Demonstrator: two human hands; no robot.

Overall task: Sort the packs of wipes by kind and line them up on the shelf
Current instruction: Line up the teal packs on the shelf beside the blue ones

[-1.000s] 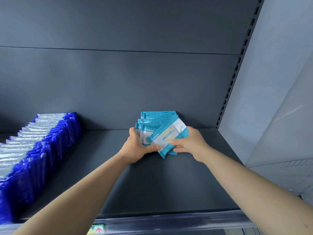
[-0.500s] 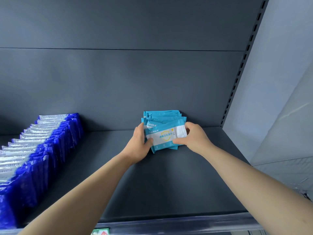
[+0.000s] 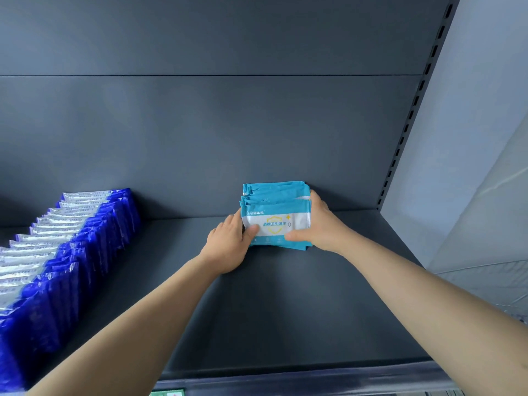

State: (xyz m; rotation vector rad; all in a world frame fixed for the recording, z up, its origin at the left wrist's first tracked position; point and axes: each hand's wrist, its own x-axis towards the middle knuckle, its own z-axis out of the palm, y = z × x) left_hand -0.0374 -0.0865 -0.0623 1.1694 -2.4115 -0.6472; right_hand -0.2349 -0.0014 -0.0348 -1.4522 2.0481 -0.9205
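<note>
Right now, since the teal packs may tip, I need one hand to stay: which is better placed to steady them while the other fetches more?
Probably the right hand: it wraps the right side of the teal packs, thumb on front. The left hand holds only the left edge of the front pack.

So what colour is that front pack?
The front pack is teal and white with a yellow shield; head view.

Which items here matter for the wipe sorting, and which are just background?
Job: teal-and-white foil wipe packs; row of dark-blue-and-silver foil wipe packs; dark grey metal shelf.
Background: slotted black upright; green label on front rail.
</note>
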